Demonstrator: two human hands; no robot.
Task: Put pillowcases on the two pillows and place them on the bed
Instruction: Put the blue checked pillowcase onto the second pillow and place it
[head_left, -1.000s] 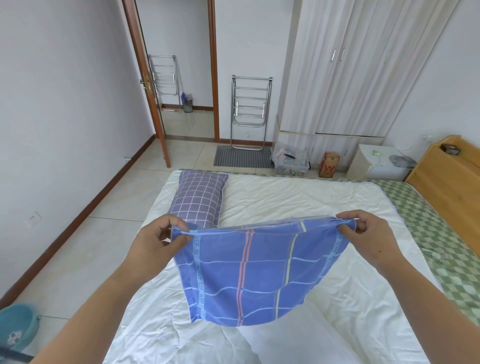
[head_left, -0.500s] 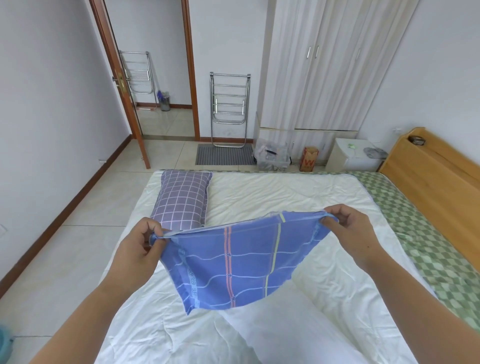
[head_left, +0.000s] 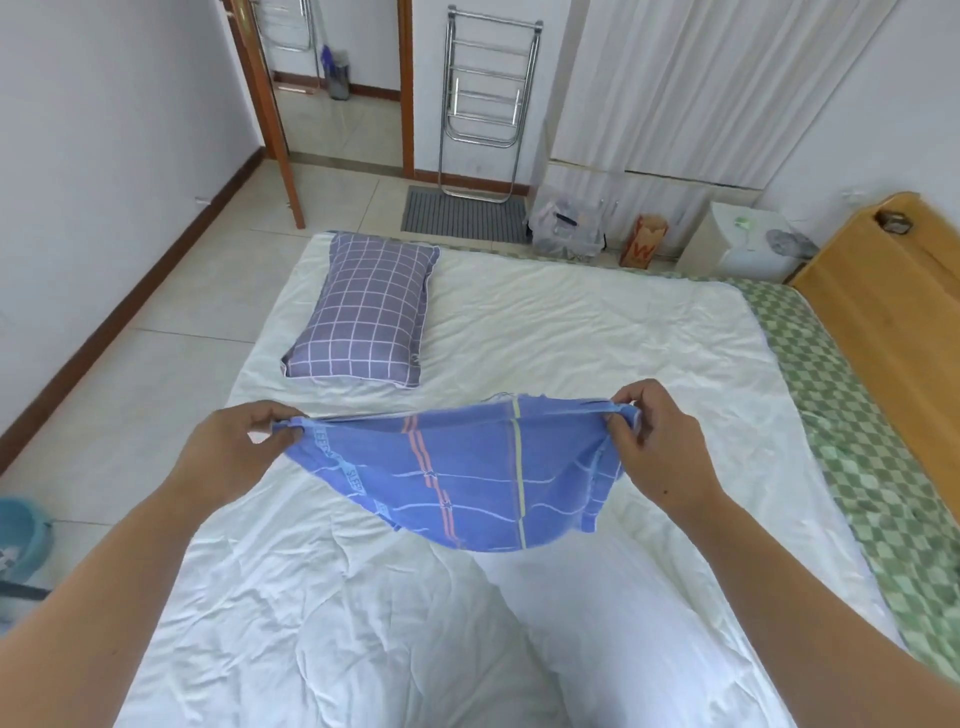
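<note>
Left hand (head_left: 228, 457), right hand (head_left: 660, 447) each grip pillowcase (head_left: 467, 483) corners; long axis left-right, body hanging down

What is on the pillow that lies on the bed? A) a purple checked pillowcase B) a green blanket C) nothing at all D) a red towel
A: the pillow on the white sheet is covered in a purple pillowcase with a white grid.

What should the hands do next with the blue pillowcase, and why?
Probably lower the blue pillowcase onto the bare white pillow just below it: the left hand and right hand pinch its top edge stretched wide, and only the purple checked pillow is covered.
</note>
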